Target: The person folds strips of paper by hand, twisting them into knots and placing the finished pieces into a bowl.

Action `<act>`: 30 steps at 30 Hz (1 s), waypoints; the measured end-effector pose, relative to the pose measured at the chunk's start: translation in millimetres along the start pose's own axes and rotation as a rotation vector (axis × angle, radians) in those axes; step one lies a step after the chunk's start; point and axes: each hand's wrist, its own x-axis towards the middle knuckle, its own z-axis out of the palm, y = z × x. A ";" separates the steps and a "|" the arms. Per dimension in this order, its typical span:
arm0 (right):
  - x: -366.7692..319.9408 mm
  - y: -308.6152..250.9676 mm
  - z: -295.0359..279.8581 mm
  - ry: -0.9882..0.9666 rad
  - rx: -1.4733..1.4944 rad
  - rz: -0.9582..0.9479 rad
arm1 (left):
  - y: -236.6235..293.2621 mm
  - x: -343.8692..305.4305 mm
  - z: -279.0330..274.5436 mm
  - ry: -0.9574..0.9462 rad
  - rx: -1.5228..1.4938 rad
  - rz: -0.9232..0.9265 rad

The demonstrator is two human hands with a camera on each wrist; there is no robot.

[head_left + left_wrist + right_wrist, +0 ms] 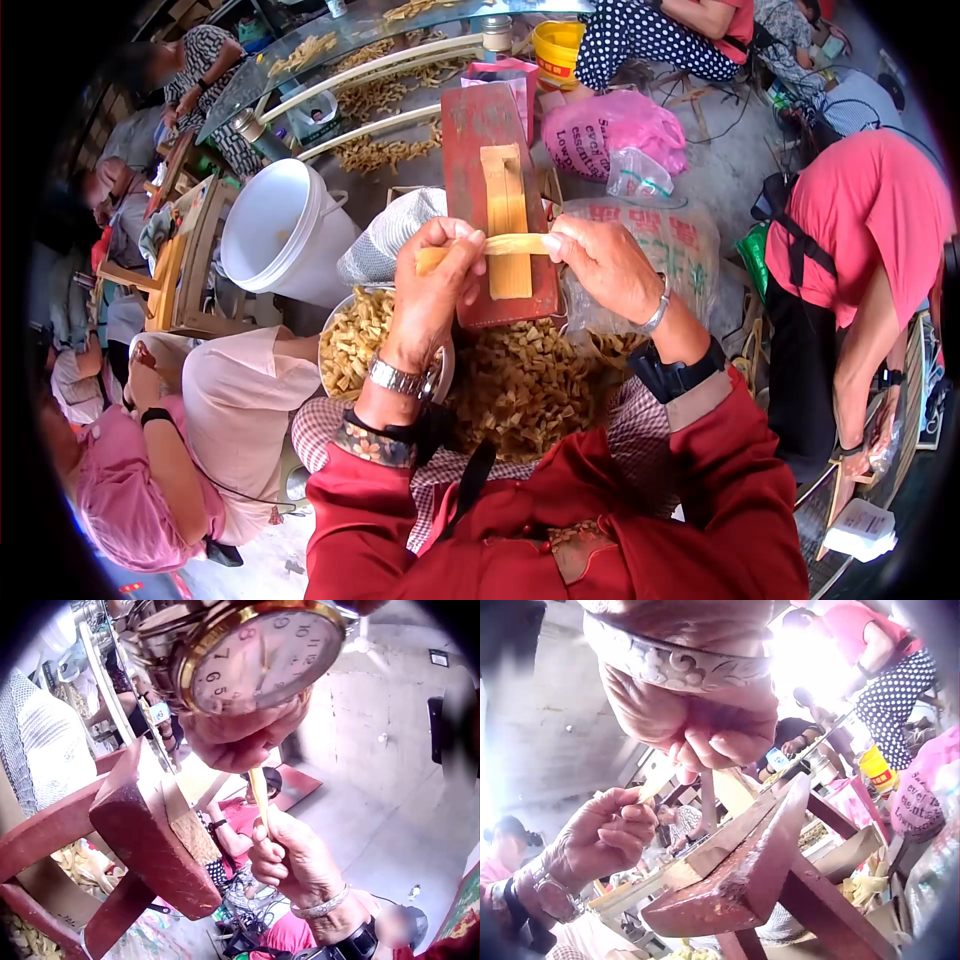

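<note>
A flat, pale yellow strip (pixel 518 244) is stretched between my two hands, held above a wooden block (pixel 507 205) on a narrow red bench (pixel 468 150). My left hand (pixel 435 268) pinches its left end between thumb and curled fingers, with a short end sticking out beyond. At the other end my right hand (pixel 610 268) pinches it by thumb and fingertips. In the left wrist view the strip (pixel 259 791) runs between both hands. Below them, many cut yellow pieces (pixel 525 385) lie heaped by my lap.
A round container of lighter cut pieces (pixel 352 345) stands left of the bench. Beyond it are a white bucket (pixel 310 235) and a white mesh bag (pixel 395 230). Plastic bags, including a pink one (pixel 615 130), lie to the right. Other people sit close on both sides.
</note>
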 end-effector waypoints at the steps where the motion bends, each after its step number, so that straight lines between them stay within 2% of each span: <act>1: 3.9 3.5 -0.5 -0.004 0.004 0.003 | -1.2 5.9 -0.9 -0.009 -0.006 -0.009; 9: 19.5 33.6 6.5 -0.006 0.152 -0.004 | -7.7 33.3 -2.8 -0.015 0.018 -0.086; 15: 27.1 40.9 10.2 -0.062 0.031 0.081 | -20.1 43.9 -2.4 0.038 0.037 -0.079; 18: 21.4 54.9 18.9 -0.114 -0.080 0.061 | -32.1 47.1 -10.0 0.146 0.138 -0.044; 22: 18.2 82.9 13.3 -0.056 0.295 0.301 | -18.1 31.3 -18.1 0.124 0.041 -0.104; 25: 16.8 85.5 4.2 -0.101 0.782 0.537 | -5.2 8.6 -12.3 0.086 0.068 -0.174; 26: 16.9 94.1 4.6 -0.138 0.924 0.548 | -5.6 -0.4 -15.0 0.045 0.109 -0.168; 30: 21.9 107.1 9.1 -0.141 1.085 0.598 | -14.6 -40.4 -28.0 -0.099 0.241 -0.232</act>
